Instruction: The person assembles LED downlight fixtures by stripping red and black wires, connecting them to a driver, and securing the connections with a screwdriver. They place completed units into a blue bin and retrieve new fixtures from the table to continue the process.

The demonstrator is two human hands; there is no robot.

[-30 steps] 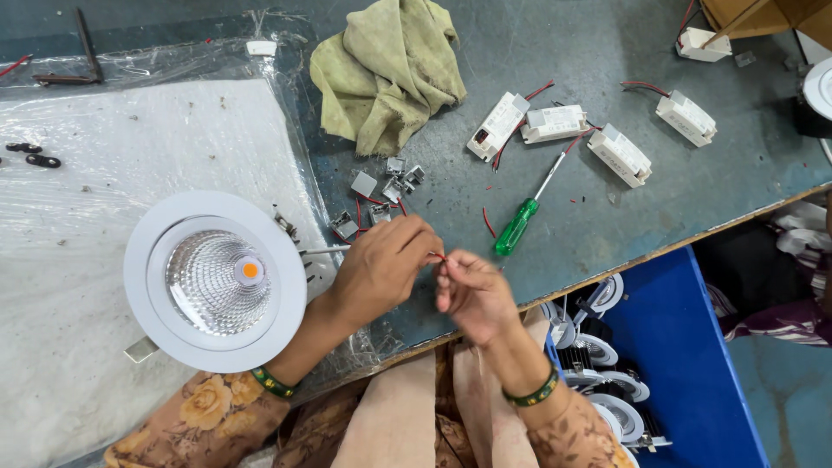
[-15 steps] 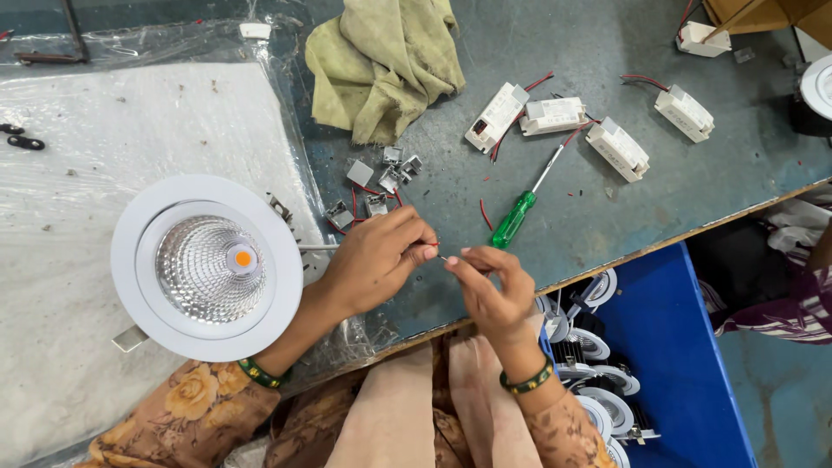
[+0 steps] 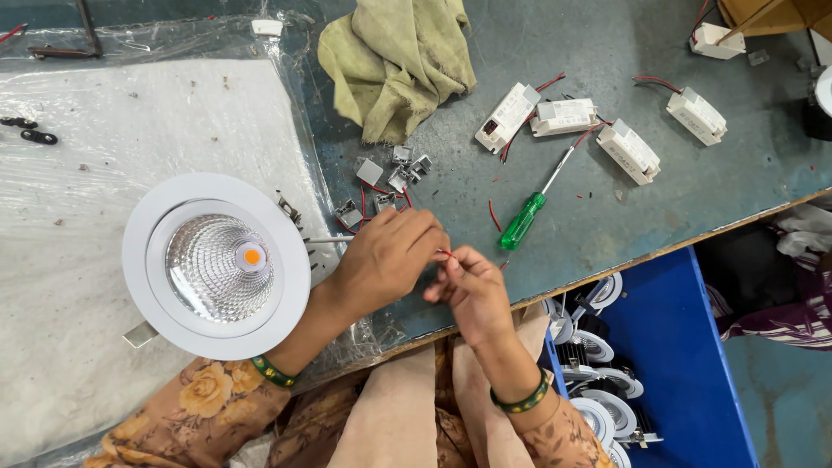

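Note:
My left hand (image 3: 387, 257) and my right hand (image 3: 471, 287) meet near the bench's front edge, fingertips pinching a thin red wire (image 3: 444, 253) between them. To the left, a round white downlight (image 3: 216, 264) lies face up on clear plastic sheeting, its ribbed silver reflector and small orange centre showing. A thin white lead (image 3: 329, 239) runs from the lamp toward my left hand. Small grey metal clips (image 3: 394, 173) with red wire bits lie just beyond my hands. A green-handled screwdriver (image 3: 529, 213) rests to the right of them.
Several white rectangular driver boxes (image 3: 563, 117) with red leads lie at the back right. A crumpled olive cloth (image 3: 394, 61) sits at the back centre. A blue bin (image 3: 667, 364) of white downlights stands below the bench edge. Another person's patterned sleeve (image 3: 793, 316) shows at the right.
The view has shifted a little. My hands stay together on the red wire, the fingers working it slightly; the lamp and the tools have not moved on the bench.

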